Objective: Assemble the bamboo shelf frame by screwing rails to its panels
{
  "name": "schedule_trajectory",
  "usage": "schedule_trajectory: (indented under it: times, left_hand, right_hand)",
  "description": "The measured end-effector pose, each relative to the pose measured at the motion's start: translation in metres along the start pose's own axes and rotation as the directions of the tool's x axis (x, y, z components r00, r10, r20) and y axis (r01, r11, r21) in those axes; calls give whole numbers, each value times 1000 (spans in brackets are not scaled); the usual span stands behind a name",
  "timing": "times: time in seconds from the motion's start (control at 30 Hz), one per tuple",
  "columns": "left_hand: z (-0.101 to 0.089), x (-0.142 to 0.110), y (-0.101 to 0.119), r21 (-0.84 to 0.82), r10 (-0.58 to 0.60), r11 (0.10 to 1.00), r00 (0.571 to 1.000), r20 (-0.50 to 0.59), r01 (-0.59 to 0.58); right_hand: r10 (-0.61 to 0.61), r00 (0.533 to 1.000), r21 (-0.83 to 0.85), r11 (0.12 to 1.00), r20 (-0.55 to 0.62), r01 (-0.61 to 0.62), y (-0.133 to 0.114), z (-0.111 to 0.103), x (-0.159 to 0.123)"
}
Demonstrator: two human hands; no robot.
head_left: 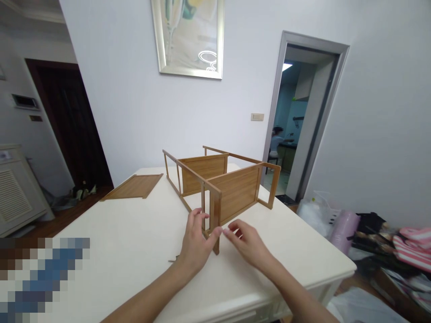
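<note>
A wooden shelf frame point(237, 195) lies on its side on the white table point(144, 242), two slatted-looking panels standing upright between its side frames. My left hand point(198, 240) curls around the near lower corner of the frame, thumb across the end of the post. Just right of that corner, my right hand point(247, 242) has thumb and fingertips pinched close to the left thumb. Whatever sits between those fingertips is too small to make out. Beside my left wrist lies a small thin dark metal piece point(173, 259), partly hidden by the hand.
A separate wooden panel point(134, 186) lies flat on the table's far left. Bags and a pink roll point(344, 231) are piled on the right. Behind stands a wall with a framed picture point(190, 74); through the doorway a person point(276, 146) is visible.
</note>
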State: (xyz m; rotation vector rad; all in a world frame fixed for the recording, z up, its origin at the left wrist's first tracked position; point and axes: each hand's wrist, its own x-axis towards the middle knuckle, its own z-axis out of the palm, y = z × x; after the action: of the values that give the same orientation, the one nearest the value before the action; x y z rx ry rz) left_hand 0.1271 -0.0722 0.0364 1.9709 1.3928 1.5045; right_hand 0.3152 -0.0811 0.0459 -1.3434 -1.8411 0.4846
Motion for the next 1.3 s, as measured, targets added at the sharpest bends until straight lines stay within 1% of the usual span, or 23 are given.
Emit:
schedule_trajectory:
  times: [0.03, 0.07, 0.1, 0.13, 0.17, 0.2, 0.23, 0.27, 0.3, 0.37, 0.43, 0.5, 0.67, 0.77, 0.87, 0.97, 1.07, 1.17, 1.3]
  left_hand:
    - [1, -2, 2, 21, 6, 1000, 1000, 12, -7]
    - [2, -4, 4, 39, 10, 999, 999, 33, -11]
    - [3, -5, 6, 53, 12, 998, 998, 60, -15]
    - [5, -6, 7, 65, 15, 998, 996, 86, -21]
    - [7, -7, 8, 76, 21, 997, 994, 107, -29]
    - [8, -7, 8, 87, 29, 995, 992, 123, -40]
    - [10, -7, 8, 98, 41, 994, 990, 134, -54]
    - [11, -7, 7, 109, 54, 992, 988, 143, -70]
    - [12, -7, 5, 118, 70, 989, 986, 150, -88]
    - [13, -7, 2, 136, 97, 984, 983, 158, -119]
    - [14, -7, -1, 155, 121, 977, 981, 153, -145]
    - [14, -8, -3, 177, 133, 971, 980, 150, -158]
    - [11, -7, -8, 207, 127, 966, 981, 148, -156]
    - [6, -7, -8, 217, 134, 963, 982, 130, -160]
    - [0, -5, -10, 225, 113, 964, 985, 132, -141]
    - [-6, -1, -16, 248, 60, 964, 989, 137, -93]
    - [-13, 5, -24, 266, -6, 964, 995, 100, -21]
    - [-21, 15, -34, 270, -114, 958, 993, 35, 101]
    - [-33, 29, -51, 237, -273, 933, 962, -25, 271]
  right_hand:
    - [17, 996, 16, 1000, -83, -15, 8, -15, 7]
    - [33, 978, 13, 999, -207, -31, 19, -29, 16]
    - [56, 939, 2, 998, -340, -59, 31, -43, 26]
    - [86, 881, -16, 994, -465, -105, 45, -57, 37]
    - [107, 813, -44, 986, -573, -160, 60, -69, 48]
    - [119, 761, -72, 974, -638, -213, 76, -80, 58]
    - [130, 734, -90, 963, -666, -253, 90, -89, 68]
    - [152, 718, -98, 951, -679, -294, 104, -96, 77]
    - [180, 722, -104, 938, -668, -331, 115, -100, 84]
    - [274, 752, -100, 906, -599, -410, 133, -104, 95]
    - [342, 784, -109, 883, -518, -457, 144, -102, 102]
    - [368, 804, -127, 872, -468, -473, 149, -99, 105]
    - [376, 803, -186, 844, -463, -503, 151, -97, 101]
    - [368, 809, -219, 835, -458, -504, 147, -97, 92]
    - [358, 814, -247, 828, -458, -503, 141, -95, 80]
    - [347, 820, -283, 817, -455, -503, 134, -91, 69]
    - [325, 835, -331, 806, -444, -490, 125, -87, 56]
    - [289, 855, -349, 820, -431, -453, 114, -79, 42]
    - [243, 878, -321, 863, -412, -390, 99, -68, 23]
